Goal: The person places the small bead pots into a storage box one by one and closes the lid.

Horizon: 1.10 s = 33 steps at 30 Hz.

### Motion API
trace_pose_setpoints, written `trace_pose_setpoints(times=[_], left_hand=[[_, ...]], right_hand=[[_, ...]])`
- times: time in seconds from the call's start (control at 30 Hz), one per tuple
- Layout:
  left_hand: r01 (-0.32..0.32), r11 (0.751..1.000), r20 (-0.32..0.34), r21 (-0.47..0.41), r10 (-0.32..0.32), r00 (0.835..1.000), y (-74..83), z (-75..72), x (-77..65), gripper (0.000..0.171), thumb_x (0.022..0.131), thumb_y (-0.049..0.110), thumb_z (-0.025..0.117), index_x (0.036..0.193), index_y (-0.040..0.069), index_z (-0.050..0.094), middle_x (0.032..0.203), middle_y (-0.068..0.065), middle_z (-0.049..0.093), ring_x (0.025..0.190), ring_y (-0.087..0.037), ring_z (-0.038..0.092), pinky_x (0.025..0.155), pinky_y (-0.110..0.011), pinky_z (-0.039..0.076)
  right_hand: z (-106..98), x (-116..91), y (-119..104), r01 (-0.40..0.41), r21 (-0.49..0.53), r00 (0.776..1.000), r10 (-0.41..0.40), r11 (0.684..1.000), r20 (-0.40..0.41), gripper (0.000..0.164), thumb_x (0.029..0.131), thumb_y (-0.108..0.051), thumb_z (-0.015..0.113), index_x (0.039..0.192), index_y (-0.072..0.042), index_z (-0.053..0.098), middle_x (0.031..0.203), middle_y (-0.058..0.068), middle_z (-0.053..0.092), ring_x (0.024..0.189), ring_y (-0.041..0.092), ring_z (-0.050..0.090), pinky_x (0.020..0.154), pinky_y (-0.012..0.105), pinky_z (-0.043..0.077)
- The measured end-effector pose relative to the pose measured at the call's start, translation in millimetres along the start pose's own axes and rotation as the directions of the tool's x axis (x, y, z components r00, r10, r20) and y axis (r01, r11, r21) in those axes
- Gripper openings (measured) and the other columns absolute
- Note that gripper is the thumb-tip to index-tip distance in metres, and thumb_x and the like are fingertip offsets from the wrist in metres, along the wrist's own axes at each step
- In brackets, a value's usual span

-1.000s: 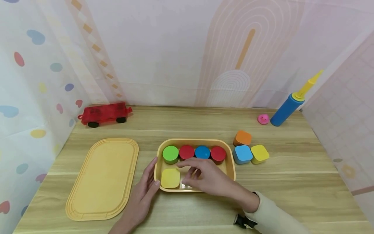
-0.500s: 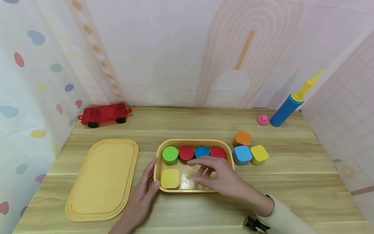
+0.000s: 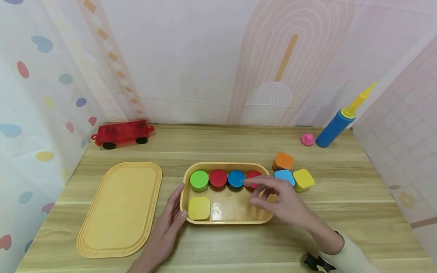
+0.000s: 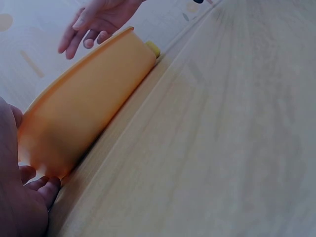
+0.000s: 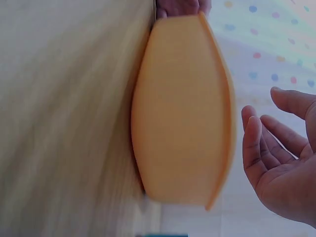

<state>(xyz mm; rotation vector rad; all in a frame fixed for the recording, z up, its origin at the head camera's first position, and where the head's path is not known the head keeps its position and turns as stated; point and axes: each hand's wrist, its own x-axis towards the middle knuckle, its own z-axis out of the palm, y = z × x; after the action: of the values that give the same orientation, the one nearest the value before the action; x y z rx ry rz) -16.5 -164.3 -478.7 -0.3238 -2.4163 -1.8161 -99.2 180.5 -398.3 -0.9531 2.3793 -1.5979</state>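
Observation:
A shallow yellow-orange bin (image 3: 227, 223) stands on the table in the head view. Along its far wall sit a green round block (image 3: 199, 180), a red one (image 3: 218, 179), a blue one (image 3: 236, 179) and another red one (image 3: 253, 177). A yellow square block (image 3: 199, 208) lies in the near left corner. My left hand (image 3: 167, 223) rests against the bin's left end, thumb at the near corner; fingertips touch the wall low down in the left wrist view. Over the bin's right end hovers my right hand (image 3: 281, 201), empty, fingers loosely bent, partly covering the right-hand red block.
Right of the bin stand orange (image 3: 283, 161), light blue (image 3: 285, 176) and yellow (image 3: 303, 179) square blocks. A matching lid (image 3: 119, 208) lies at left. Farther back are a red toy wagon (image 3: 123, 133), a pink duck (image 3: 307, 139) and a blue hand pump (image 3: 334, 129).
My right hand has moved right, from beside the yellow square block to over the bin's right end, uncovering the bin floor. The left hand and the blocks have stayed put.

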Motion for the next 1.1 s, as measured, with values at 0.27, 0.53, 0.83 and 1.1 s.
trace_pose_setpoints(times=[0.27, 0.53, 0.83, 1.1], left_hand=[[0.01, 1.0, 0.001, 0.002, -0.01, 1.0, 0.0, 0.4, -0.1, 0.065, 0.117, 0.01, 0.054, 0.177, 0.023, 0.031, 0.179, -0.016, 0.034, 0.158, -0.002, 0.036, 0.125, -0.013, 0.033], [0.007, 1.0, 0.003, -0.006, -0.007, 1.0, -0.9, 0.3, 0.7, 0.066, 0.117, 0.009, 0.054, 0.177, 0.023, 0.031, 0.179, -0.016, 0.034, 0.158, -0.003, 0.036, 0.125, -0.014, 0.033], [0.013, 1.0, 0.006, -0.004, -0.013, 1.0, -1.4, 0.6, 0.7, 0.065, 0.117, 0.01, 0.054, 0.177, 0.023, 0.03, 0.179, -0.016, 0.033, 0.158, 0.0, 0.035, 0.125, -0.014, 0.032], [0.016, 1.0, 0.005, 0.006, -0.016, 1.0, -1.0, -0.2, -0.2, 0.065, 0.118, 0.011, 0.053, 0.177, 0.024, 0.03, 0.18, -0.015, 0.033, 0.158, -0.001, 0.035, 0.125, -0.013, 0.032]], right_hand=[[-35, -13, 8, -0.029, -0.042, 0.995, 0.025, 0.999, -0.095, 0.04, 0.1, 0.006, 0.078, 0.138, -0.005, 0.075, 0.108, 0.011, 0.078, 0.094, 0.015, 0.072, 0.075, 0.024, 0.064], [-68, -25, 15, -0.084, -0.086, 0.986, 0.07, 0.993, -0.151, 0.046, 0.101, 0.008, 0.075, 0.145, -0.002, 0.07, 0.132, -0.007, 0.077, 0.106, 0.013, 0.073, 0.086, 0.022, 0.063], [-103, -36, 31, -0.103, -0.127, 0.982, 0.08, 0.987, -0.171, 0.046, 0.102, 0.01, 0.071, 0.148, 0.005, 0.065, 0.134, 0.002, 0.077, 0.116, 0.009, 0.071, 0.092, 0.018, 0.061], [-125, -45, 49, -0.116, -0.191, 0.985, 0.088, 0.975, -0.151, 0.047, 0.102, 0.009, 0.072, 0.148, 0.006, 0.064, 0.141, -0.009, 0.073, 0.123, 0.005, 0.068, 0.095, 0.013, 0.059]])
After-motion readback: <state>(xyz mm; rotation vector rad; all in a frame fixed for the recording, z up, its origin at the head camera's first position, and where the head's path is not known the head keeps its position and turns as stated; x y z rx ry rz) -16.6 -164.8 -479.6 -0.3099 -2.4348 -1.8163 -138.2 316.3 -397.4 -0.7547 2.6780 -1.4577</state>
